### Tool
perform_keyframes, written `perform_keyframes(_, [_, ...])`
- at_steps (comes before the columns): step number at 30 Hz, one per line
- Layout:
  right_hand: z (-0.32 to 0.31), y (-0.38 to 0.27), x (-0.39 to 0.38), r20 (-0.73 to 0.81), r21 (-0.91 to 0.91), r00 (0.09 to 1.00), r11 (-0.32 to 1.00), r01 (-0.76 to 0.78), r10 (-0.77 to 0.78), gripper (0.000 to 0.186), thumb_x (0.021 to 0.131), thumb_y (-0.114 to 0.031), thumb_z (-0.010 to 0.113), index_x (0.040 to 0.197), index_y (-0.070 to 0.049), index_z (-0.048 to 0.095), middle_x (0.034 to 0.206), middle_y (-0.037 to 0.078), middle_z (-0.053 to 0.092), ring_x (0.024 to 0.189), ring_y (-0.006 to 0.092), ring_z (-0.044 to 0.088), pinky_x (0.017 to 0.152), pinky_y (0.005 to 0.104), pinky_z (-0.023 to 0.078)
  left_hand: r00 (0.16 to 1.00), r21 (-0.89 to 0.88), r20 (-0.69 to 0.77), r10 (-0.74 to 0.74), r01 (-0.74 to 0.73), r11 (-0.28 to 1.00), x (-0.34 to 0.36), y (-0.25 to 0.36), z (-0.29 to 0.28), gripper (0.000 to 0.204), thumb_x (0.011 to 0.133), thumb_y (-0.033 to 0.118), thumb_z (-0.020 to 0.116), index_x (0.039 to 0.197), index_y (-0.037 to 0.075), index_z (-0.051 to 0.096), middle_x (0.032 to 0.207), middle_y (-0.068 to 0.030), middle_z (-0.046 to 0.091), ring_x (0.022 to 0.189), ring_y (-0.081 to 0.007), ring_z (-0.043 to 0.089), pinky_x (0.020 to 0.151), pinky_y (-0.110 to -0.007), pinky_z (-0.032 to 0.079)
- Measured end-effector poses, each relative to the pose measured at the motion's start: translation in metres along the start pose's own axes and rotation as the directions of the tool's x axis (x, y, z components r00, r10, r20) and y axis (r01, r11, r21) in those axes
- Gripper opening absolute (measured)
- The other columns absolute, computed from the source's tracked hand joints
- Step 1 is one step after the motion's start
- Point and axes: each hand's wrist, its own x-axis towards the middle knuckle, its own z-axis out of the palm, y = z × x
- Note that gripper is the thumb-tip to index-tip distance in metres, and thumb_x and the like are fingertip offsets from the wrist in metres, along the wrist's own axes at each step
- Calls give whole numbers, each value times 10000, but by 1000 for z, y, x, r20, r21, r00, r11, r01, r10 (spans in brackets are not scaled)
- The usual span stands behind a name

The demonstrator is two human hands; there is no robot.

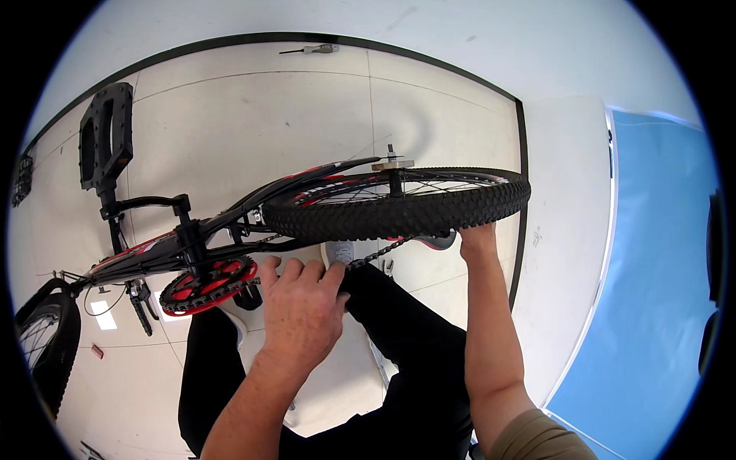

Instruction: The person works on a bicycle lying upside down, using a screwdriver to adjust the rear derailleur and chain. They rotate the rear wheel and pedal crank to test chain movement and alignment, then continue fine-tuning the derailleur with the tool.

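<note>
A black and red bicycle lies sideways before me, its knobby rear tyre (399,215) on the right and a red-and-black chainring (184,295) at the centre left. My left hand (299,310) has its fingers curled on the chain (379,253) below the tyre, between chainring and wheel. My right hand (477,236) reaches under the tyre's right end; its fingers are hidden behind it. A black pedal (105,138) sticks up at the upper left. Part of the saddle (435,239) shows below the wheel.
A screwdriver (310,49) lies at the top of the tiled floor (230,107). A white ledge (560,176) and blue surface (636,253) run along the right. The front wheel (46,353) is at the far left. My legs (211,368) are below the bicycle.
</note>
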Motion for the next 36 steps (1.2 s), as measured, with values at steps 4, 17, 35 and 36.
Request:
perform_keyframes(4, [6, -6, -4, -14, -25, 999, 998, -52, 52, 423, 959, -114, 620, 1357, -22, 510, 1262, 80, 603, 1147, 173, 557, 1027, 340, 443, 1000, 16, 19, -2, 2, 1000, -1, 0, 0, 454, 744, 190, 835, 1154, 81, 675, 963, -84, 671, 943, -286, 600, 1031, -536, 358])
perform_keyframes(17, [-2, 5, 6, 42, -45, 999, 999, -12, 14, 588, 925, -151, 723, 1424, -139, 411, 1254, 44, 565, 1141, 170, 568, 930, 375, 514, 1000, 28, 8, -18, 18, 999, -1, -2, 5, 568, 762, 198, 827, 1272, 50, 627, 1032, -109, 657, 1000, -303, 592, 1054, -562, 345])
perform_keyframes(35, [9, -14, -4, -45, -90, 998, 994, -53, 49, 365, 915, -41, 640, 1270, 14, 579, 1174, 84, 675, 1054, 175, 611, 946, 318, 482, 1000, 14, 18, -17, 17, 1000, -1, -1, 1, 530, 772, 198, 822, 1247, 45, 644, 1029, -114, 660, 1005, -307, 589, 1060, -564, 338])
perform_keyframes(36, [9, -13, -4, -44, -83, 998, 995, -53, 49, 368, 917, -40, 638, 1275, 12, 573, 1179, 83, 673, 1060, 176, 611, 952, 318, 480, 1000, 14, 17, -18, 18, 1000, -1, -1, 1, 528, 772, 198, 822, 1246, 45, 645, 1028, -113, 660, 1005, -307, 589, 1061, -564, 337])
